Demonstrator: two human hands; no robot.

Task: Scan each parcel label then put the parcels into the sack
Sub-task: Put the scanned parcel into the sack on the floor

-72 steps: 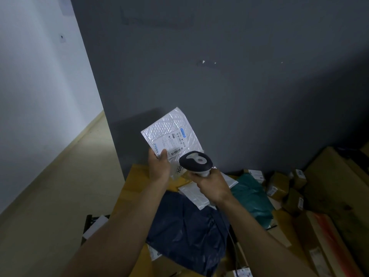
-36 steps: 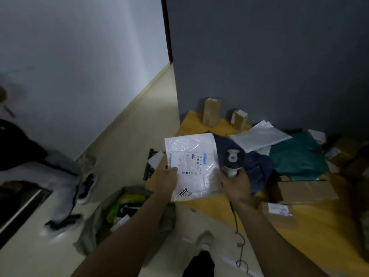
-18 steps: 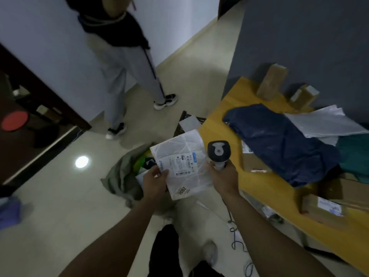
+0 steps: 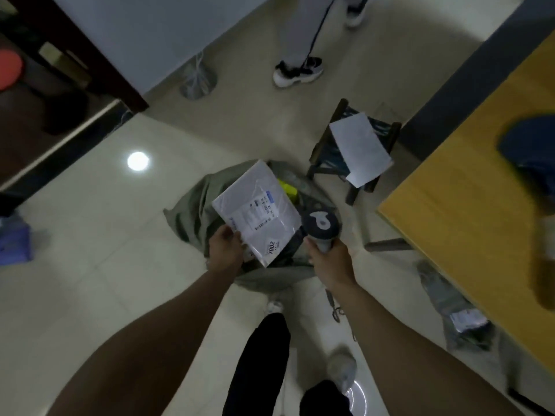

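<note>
Parcel (image 4: pixel 256 212) has moved from beside sack (image 4: pixel 192 216) to over it.

One left hand (image 4: pixel 225 247), one right hand (image 4: pixel 330 259), one parcel (image 4: pixel 255 205), one scanner (image 4: pixel 320 225), one sack (image 4: pixel 189 214), one stool (image 4: pixel 326 152).

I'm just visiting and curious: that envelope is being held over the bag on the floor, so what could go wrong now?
The left hand pinches the white padded parcel by one edge over the sack; it could slip and miss the opening. The scanner in the right hand has its cable hanging near the person's shoes; it might snag a foot.
</note>
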